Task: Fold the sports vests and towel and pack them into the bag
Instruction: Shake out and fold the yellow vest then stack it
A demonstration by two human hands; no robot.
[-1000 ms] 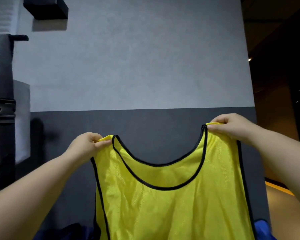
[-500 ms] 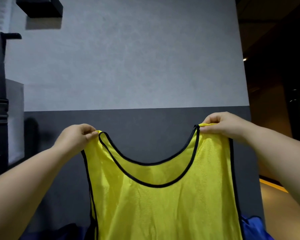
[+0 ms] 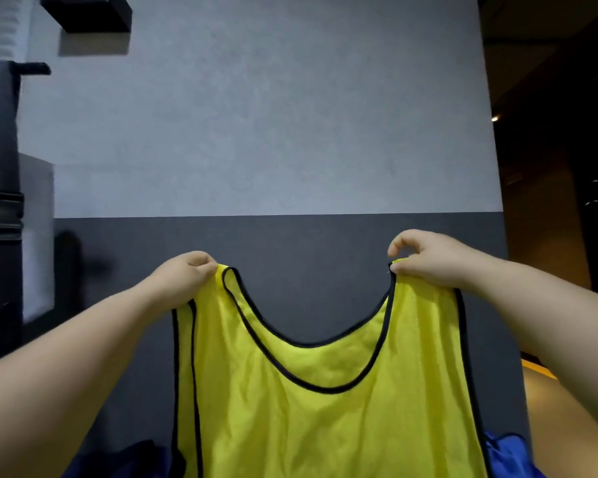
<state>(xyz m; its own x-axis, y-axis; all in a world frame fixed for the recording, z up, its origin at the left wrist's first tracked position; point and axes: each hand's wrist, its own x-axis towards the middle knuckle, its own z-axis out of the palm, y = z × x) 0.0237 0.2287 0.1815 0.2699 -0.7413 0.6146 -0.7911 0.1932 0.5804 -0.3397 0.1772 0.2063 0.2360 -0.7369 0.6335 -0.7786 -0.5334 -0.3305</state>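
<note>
Nearest, two bare forearms reaching in from the lower corners, and between them one yellow vest (image 3: 325, 426) with black trim, held up in the air by its two shoulder straps, hanging open and unfolded. Left hand (image 3: 187, 277) closed on the top of the left strap, fingers (image 3: 201, 263) curled tight together with the yellow cloth pinched among them. Right hand (image 3: 428, 260) pinching the top of the right strap between the thumb and one finger, another finger hooked up just above and apart from the cloth; remaining fingers tucked behind the hand, not to be made out. Hem of the vest cut off by the bottom edge. Behind it at the lower right, one patch of bright blue cloth (image 3: 508, 453), mostly covered; at the lower left, one darker blue heap (image 3: 132, 457), dim and cropped. Cannot tell whether either is vest, towel or bag. Farther back at the left edge, one black strap (image 3: 4, 215) with a buckle, hanging upright, blurred. Beyond, a wall (image 3: 256, 132), pale grey above and dark grey below, with one black box (image 3: 87, 12) fixed high on the left, cropped by the top edge.
</note>
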